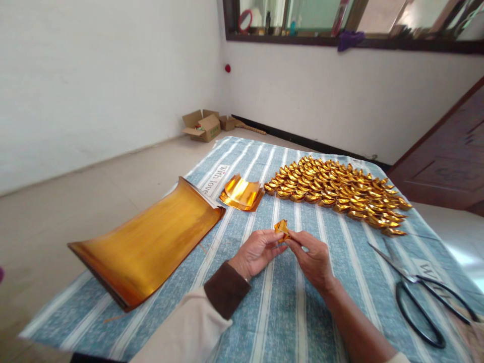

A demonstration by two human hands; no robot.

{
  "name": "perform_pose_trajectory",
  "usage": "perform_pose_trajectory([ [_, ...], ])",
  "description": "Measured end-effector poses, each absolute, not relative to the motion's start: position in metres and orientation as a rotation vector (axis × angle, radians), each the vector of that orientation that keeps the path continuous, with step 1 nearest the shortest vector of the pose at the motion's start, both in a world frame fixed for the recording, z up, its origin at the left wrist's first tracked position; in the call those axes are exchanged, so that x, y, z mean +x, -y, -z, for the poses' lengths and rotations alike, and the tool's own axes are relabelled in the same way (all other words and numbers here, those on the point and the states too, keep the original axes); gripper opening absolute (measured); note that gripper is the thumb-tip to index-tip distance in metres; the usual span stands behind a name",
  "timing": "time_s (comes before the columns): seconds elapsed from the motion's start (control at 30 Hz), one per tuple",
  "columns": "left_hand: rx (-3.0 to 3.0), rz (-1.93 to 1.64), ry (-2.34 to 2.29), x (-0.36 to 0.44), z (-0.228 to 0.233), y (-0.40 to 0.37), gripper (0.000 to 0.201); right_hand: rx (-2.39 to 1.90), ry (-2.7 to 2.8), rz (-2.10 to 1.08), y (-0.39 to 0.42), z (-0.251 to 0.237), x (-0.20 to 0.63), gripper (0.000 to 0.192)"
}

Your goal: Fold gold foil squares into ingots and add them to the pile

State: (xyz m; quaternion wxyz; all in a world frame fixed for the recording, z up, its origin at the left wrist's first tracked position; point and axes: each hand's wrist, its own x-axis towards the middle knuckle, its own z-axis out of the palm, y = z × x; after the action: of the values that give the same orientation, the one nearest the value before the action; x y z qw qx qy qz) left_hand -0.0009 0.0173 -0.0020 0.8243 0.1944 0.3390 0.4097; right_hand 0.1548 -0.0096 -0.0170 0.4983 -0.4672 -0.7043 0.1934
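Note:
Both hands pinch a small folded gold paper piece (282,228) just above the blue striped cloth (280,302). My left hand (257,252) grips its left side with thumb and fingers, and my right hand (312,257) grips its right side. A large pile of finished gold folded pieces (336,189) lies beyond the hands, toward the far right. A small stack of cut gold squares (242,193) sits just left of that pile. A big curled stack of gold foil sheets (147,242) lies at the left.
Black scissors (419,290) lie open on the cloth at the right. The cloth covers a low surface on a pale floor. Open cardboard boxes (202,125) stand by the far wall, and a dark wooden door (449,156) is at the right.

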Motion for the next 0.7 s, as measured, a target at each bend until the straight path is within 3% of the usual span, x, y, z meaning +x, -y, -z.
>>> perform_pose_trajectory([
  [0.7,0.36,-0.86,-0.584,0.0023,0.002,-0.0154,0.008,-1.064,1.668,-0.435,0.0091,0.0166,0.1549,0.013],
])
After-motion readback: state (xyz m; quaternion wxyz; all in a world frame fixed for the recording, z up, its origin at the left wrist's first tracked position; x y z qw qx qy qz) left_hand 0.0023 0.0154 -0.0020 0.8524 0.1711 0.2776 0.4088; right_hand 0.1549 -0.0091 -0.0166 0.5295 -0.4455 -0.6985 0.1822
